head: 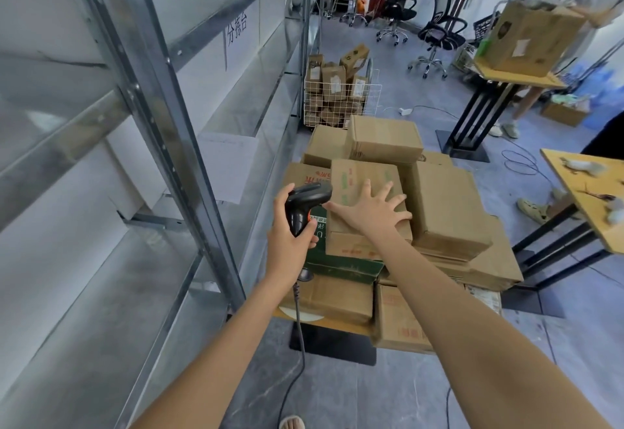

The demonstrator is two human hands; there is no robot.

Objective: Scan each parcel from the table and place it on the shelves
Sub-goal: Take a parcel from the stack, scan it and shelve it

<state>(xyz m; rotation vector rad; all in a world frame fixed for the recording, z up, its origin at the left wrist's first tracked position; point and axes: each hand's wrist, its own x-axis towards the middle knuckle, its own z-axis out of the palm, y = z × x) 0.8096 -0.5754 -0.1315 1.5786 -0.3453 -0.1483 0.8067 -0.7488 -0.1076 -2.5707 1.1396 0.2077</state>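
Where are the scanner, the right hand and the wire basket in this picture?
scanner [305,201]: head view, on its black head above the grip.
right hand [373,211]: head view, on the back of the hand, spread flat on a parcel.
wire basket [339,104]: head view, on its white front mesh.

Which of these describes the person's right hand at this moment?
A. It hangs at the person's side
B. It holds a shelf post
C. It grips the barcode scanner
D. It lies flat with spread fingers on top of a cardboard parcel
D: the right hand rests with fingers spread on the top parcel of the pile, while the left hand holds the scanner.
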